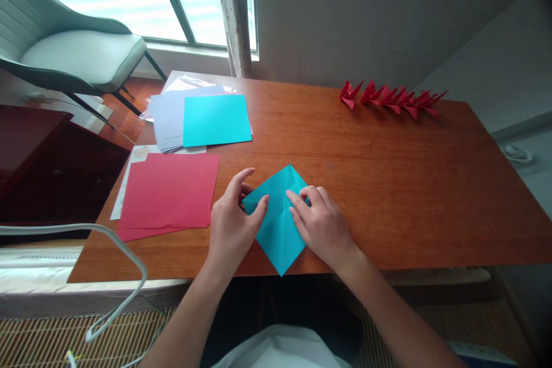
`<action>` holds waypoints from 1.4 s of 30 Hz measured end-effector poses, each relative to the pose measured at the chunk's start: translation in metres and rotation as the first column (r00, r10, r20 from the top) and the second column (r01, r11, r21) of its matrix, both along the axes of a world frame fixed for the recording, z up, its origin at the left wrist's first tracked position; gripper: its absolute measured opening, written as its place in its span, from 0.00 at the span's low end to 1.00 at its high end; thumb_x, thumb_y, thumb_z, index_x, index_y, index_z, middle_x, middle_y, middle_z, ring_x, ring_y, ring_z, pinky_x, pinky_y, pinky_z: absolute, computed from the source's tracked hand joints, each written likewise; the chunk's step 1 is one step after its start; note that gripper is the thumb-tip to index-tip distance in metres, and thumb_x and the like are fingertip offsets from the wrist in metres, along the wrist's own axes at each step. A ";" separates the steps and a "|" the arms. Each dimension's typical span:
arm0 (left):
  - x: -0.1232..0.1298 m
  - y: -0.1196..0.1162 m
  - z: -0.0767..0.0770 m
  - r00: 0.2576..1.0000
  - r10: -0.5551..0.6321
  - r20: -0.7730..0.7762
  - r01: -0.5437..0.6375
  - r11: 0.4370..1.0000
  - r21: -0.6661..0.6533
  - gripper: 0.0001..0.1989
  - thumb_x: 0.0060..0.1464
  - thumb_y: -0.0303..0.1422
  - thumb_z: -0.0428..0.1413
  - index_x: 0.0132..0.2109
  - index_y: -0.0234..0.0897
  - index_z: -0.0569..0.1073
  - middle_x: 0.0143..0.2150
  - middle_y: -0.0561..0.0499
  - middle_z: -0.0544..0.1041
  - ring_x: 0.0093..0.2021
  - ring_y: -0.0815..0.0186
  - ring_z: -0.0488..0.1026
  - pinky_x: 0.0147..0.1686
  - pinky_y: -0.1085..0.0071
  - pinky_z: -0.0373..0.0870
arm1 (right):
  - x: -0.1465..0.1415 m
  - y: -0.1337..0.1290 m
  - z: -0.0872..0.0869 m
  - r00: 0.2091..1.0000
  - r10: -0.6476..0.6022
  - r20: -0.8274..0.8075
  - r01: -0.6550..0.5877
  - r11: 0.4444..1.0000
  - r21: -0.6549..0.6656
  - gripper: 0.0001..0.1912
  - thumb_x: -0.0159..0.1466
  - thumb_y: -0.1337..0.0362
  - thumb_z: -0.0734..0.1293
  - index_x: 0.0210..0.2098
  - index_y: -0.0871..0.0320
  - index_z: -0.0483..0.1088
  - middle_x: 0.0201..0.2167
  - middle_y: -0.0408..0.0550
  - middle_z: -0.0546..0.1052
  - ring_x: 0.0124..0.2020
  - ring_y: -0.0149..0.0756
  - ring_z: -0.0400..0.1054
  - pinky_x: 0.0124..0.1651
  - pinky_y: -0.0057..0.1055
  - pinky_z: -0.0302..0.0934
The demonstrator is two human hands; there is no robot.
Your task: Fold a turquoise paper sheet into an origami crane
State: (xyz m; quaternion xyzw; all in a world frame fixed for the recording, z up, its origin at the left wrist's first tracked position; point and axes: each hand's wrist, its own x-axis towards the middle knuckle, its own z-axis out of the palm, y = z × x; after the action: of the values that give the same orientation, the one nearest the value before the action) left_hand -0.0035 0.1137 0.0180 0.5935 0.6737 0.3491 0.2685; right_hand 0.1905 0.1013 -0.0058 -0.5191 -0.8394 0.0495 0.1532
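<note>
A turquoise square of origami paper lies turned cornerwise near the table's front edge, with crease lines across it. Its lowest corner reaches the edge. My left hand grips the left corner, thumb on top, index finger raised and the other fingers partly hidden behind the paper. On the right side, my right hand has its fingers bent over the paper, touching its surface near the middle and covering the right corner.
Red sheets lie to the left on the wooden table. Behind them are a turquoise sheet and pale grey-lilac sheets. Several red folded paper cranes stand in a row at the back right. A white cable curves at the left.
</note>
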 end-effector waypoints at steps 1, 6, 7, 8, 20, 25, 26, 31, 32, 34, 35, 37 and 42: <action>0.001 -0.001 -0.001 0.999 0.015 0.040 -0.014 1.000 -0.021 0.24 0.56 0.38 0.61 0.59 0.39 0.70 0.37 0.53 0.76 0.32 0.67 0.72 0.30 0.72 0.67 | 0.001 -0.001 0.000 1.000 0.000 -0.001 0.000 1.000 0.001 0.19 0.73 0.64 0.60 0.61 0.59 0.70 0.43 0.56 0.74 0.43 0.45 0.65 0.44 0.40 0.66; -0.001 -0.003 0.003 0.937 0.055 0.344 0.010 0.983 -0.184 0.19 0.54 0.45 0.63 0.47 0.37 0.74 0.35 0.51 0.76 0.29 0.67 0.70 0.27 0.73 0.64 | 0.002 -0.006 -0.001 1.000 0.006 0.025 -0.005 1.000 -0.017 0.22 0.70 0.67 0.62 0.63 0.59 0.68 0.44 0.56 0.74 0.43 0.46 0.65 0.44 0.41 0.66; -0.002 -0.003 0.005 0.908 0.062 0.415 0.028 0.978 -0.207 0.18 0.54 0.46 0.63 0.44 0.37 0.74 0.34 0.52 0.76 0.29 0.68 0.69 0.26 0.73 0.63 | 0.002 -0.006 -0.001 1.000 0.006 0.030 -0.005 1.000 -0.017 0.22 0.70 0.68 0.62 0.63 0.59 0.68 0.44 0.56 0.74 0.43 0.46 0.65 0.44 0.41 0.66; -0.003 -0.002 0.006 0.886 0.065 0.459 0.044 0.974 -0.223 0.18 0.54 0.47 0.63 0.42 0.37 0.75 0.33 0.52 0.75 0.29 0.68 0.69 0.26 0.74 0.63 | 0.002 -0.007 -0.001 0.999 0.007 0.033 -0.007 1.000 -0.016 0.23 0.70 0.68 0.62 0.64 0.58 0.68 0.44 0.56 0.74 0.43 0.46 0.65 0.44 0.41 0.66; 0.005 -0.014 0.012 0.780 0.116 0.615 0.168 0.908 -0.384 0.28 0.57 0.51 0.59 0.59 0.39 0.74 0.41 0.49 0.79 0.33 0.65 0.75 0.26 0.74 0.66 | 0.005 -0.015 -0.005 1.000 0.017 0.025 -0.017 1.000 0.009 0.24 0.70 0.69 0.62 0.64 0.58 0.67 0.41 0.54 0.74 0.41 0.44 0.64 0.41 0.40 0.65; -0.001 -0.014 0.008 0.981 -0.083 0.177 0.117 0.974 -0.192 0.28 0.63 0.50 0.54 0.62 0.36 0.72 0.57 0.41 0.78 0.55 0.52 0.76 0.48 0.61 0.73 | 0.005 -0.016 -0.007 1.000 0.014 0.013 -0.014 1.000 0.010 0.24 0.69 0.69 0.62 0.64 0.57 0.67 0.41 0.54 0.74 0.41 0.44 0.65 0.41 0.41 0.65; -0.001 -0.014 0.007 0.991 -0.118 0.057 0.126 0.978 -0.167 0.27 0.64 0.48 0.52 0.61 0.36 0.72 0.57 0.40 0.78 0.55 0.51 0.76 0.49 0.59 0.73 | 0.005 -0.016 -0.007 1.000 0.014 0.008 -0.014 1.000 0.008 0.24 0.69 0.69 0.62 0.64 0.57 0.67 0.41 0.54 0.74 0.41 0.44 0.65 0.41 0.41 0.66; 0.005 -0.020 0.008 0.862 -0.220 -0.456 0.161 0.973 -0.166 0.21 0.70 0.38 0.43 0.61 0.36 0.72 0.50 0.42 0.80 0.43 0.53 0.80 0.32 0.64 0.71 | 0.005 -0.016 -0.007 1.000 0.014 0.002 -0.014 1.000 0.001 0.24 0.70 0.68 0.61 0.65 0.58 0.67 0.42 0.54 0.74 0.41 0.44 0.65 0.41 0.40 0.66; 0.006 -0.022 0.009 0.829 -0.217 -0.515 0.160 0.975 -0.154 0.21 0.69 0.36 0.43 0.61 0.36 0.71 0.49 0.43 0.80 0.42 0.54 0.80 0.30 0.65 0.69 | 0.005 -0.016 -0.006 1.000 0.014 0.003 -0.014 1.000 -0.001 0.24 0.70 0.68 0.61 0.65 0.58 0.67 0.42 0.54 0.74 0.41 0.44 0.65 0.41 0.40 0.66; 0.008 -0.025 0.009 0.780 -0.212 -0.589 0.188 0.977 -0.102 0.20 0.68 0.32 0.45 0.61 0.36 0.71 0.47 0.42 0.80 0.43 0.54 0.79 0.31 0.65 0.70 | 0.005 -0.016 -0.006 1.000 0.016 0.003 -0.016 1.000 -0.004 0.23 0.70 0.68 0.61 0.65 0.58 0.67 0.42 0.54 0.74 0.41 0.44 0.65 0.42 0.40 0.66; 0.009 -0.026 0.008 0.763 -0.213 -0.610 0.215 0.974 -0.070 0.20 0.66 0.30 0.46 0.61 0.35 0.70 0.48 0.41 0.79 0.45 0.52 0.78 0.34 0.63 0.71 | 0.005 -0.016 -0.006 1.000 0.018 0.004 -0.017 1.000 -0.004 0.23 0.70 0.68 0.61 0.64 0.58 0.67 0.42 0.54 0.74 0.41 0.45 0.65 0.42 0.40 0.66; 0.009 -0.029 0.003 0.741 -0.227 -0.633 0.283 0.959 -0.012 0.23 0.63 0.28 0.48 0.63 0.32 0.68 0.53 0.37 0.78 0.50 0.49 0.76 0.42 0.58 0.72 | 0.005 -0.016 -0.006 1.000 0.019 0.008 -0.019 1.000 0.003 0.23 0.70 0.68 0.61 0.64 0.58 0.68 0.42 0.55 0.75 0.42 0.45 0.65 0.42 0.40 0.66; 0.006 -0.033 -0.015 0.697 -0.295 -0.654 0.469 0.877 0.105 0.30 0.61 0.24 0.47 0.69 0.31 0.59 0.68 0.36 0.68 0.66 0.48 0.67 0.59 0.54 0.65 | 0.005 -0.013 -0.003 1.000 0.017 0.005 -0.017 1.000 -0.002 0.21 0.71 0.67 0.61 0.62 0.59 0.69 0.41 0.54 0.75 0.41 0.45 0.67 0.43 0.40 0.66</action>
State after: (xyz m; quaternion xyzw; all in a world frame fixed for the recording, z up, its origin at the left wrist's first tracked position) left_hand 0.0029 0.0812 0.0034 0.8322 0.5315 0.1567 0.0181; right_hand 0.1952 0.0886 -0.0087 -0.5122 -0.8441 0.0501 0.1503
